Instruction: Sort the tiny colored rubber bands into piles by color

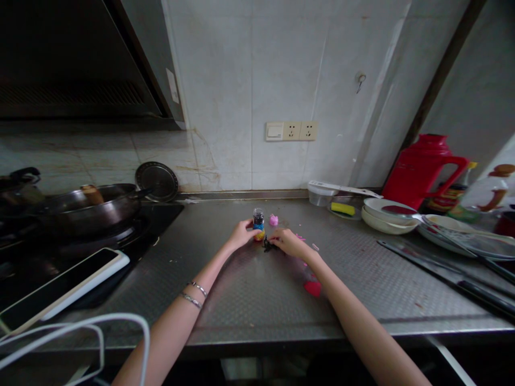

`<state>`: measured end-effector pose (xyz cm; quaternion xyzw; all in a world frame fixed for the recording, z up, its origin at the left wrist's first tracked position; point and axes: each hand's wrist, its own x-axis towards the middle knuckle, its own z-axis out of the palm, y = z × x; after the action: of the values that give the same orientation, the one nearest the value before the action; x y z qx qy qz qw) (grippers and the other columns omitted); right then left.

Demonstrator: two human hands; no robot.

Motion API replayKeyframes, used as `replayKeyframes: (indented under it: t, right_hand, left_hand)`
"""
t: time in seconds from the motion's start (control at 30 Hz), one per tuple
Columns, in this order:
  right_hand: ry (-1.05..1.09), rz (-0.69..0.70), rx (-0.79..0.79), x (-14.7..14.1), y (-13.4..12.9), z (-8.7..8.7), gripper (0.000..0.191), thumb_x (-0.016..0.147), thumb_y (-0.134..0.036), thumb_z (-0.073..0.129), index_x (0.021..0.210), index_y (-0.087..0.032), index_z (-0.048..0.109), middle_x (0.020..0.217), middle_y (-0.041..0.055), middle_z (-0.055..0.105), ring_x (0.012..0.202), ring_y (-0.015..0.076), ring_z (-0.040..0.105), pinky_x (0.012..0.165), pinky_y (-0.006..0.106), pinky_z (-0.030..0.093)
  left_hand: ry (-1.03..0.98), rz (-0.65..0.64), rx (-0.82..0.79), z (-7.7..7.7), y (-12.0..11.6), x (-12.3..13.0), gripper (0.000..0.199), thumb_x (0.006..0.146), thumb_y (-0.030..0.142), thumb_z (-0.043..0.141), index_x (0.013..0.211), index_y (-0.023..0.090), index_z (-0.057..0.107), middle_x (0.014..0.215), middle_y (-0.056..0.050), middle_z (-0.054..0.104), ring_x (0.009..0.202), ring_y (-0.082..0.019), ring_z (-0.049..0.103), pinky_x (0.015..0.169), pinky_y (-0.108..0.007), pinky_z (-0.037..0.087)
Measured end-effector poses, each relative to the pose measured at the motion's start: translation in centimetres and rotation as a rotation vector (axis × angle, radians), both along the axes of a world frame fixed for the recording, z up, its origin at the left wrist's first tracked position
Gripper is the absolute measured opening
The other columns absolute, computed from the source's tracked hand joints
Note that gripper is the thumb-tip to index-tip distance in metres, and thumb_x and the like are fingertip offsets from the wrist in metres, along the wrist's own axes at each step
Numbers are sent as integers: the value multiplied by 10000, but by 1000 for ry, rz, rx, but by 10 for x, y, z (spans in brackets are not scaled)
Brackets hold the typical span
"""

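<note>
L hand [240, 236] grasping jar [258, 227], R hand [286, 241] down at dark bits [266, 245]

Grip: L thumb + fingers round lower part of jar, firm hold by the look of it. R fingers bent together over the bits; can't tell if anything's pinched yet.

Jar: upright on metal counter [237, 295], glass, see-through at top, no lid on mouth. Layers inside: dark up top, blue mid, yellow/red low.

Step in hand (judgement): jar steadied w/ L while R works the loose dark pile just right of jar base, on near side. Next move prob. calls for a fine fingertip pinch, jar kept still; bits tiny, easy to scatter.

Around jar: pink lump [273, 220] just right & slightly beyond. Pink bits [300, 237] farther right, partly behind R hand. Red piece [313, 289] right & nearer, beside R forearm.

Well left of jar: pan [100, 209] on hob, white-edged device [80, 289], white cable [139, 317] looping nearest camera. Well right: bowls [388, 224], red flask [418, 171], long dark-handled utensil [426, 271].

In the way: nothing big close to jar; pink lump likeliest to get knocked. R forearm passes right by red piece, could brush it.
</note>
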<state>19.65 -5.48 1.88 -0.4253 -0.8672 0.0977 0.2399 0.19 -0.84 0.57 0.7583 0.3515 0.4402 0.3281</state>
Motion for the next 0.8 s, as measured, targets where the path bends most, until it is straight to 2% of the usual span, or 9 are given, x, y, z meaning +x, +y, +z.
replayKeyframes:
  t: [0.13, 0.23, 0.5, 0.8]
  right_hand:
    - [5, 23, -39, 7, 2, 2, 194, 743, -270, 543, 869, -191, 668, 832, 33, 657, 739, 143, 571, 693, 241, 416]
    - [-44, 40, -51, 9, 4, -2, 271, 683, -338, 612, 920, -213, 655, 887, 34, 637, 789, 160, 560, 713, 255, 412]
    - [-106, -68, 29, 2, 1, -13, 403, 693, -483, 577, 976, -200, 632, 920, 81, 568, 910, 208, 490, 782, 300, 385]
    - [-129, -12, 109, -7, -1, -13, 285, 792, -361, 507, 978, -184, 630, 892, 84, 565, 864, 182, 503, 779, 294, 393]
  left_hand:
    - [-9, -8, -6, 0, 0, 0, 331, 651, 200, 638, 967, 106, 607, 996, -90, 643, 899, -195, 591, 853, -335, 430]
    - [-11, 4, -15, 0, 0, 0, 323, 647, 202, 642, 955, 108, 612, 991, -89, 645, 895, -196, 592, 852, -335, 430]
    - [-18, 3, -20, 4, -4, 1, 308, 640, 194, 644, 934, 108, 618, 974, -82, 651, 892, -191, 591, 850, -328, 429]
    - [-5, 8, -14, 3, -3, 1, 285, 645, 193, 634, 917, 110, 619, 958, -80, 654, 883, -194, 593, 844, -331, 434]
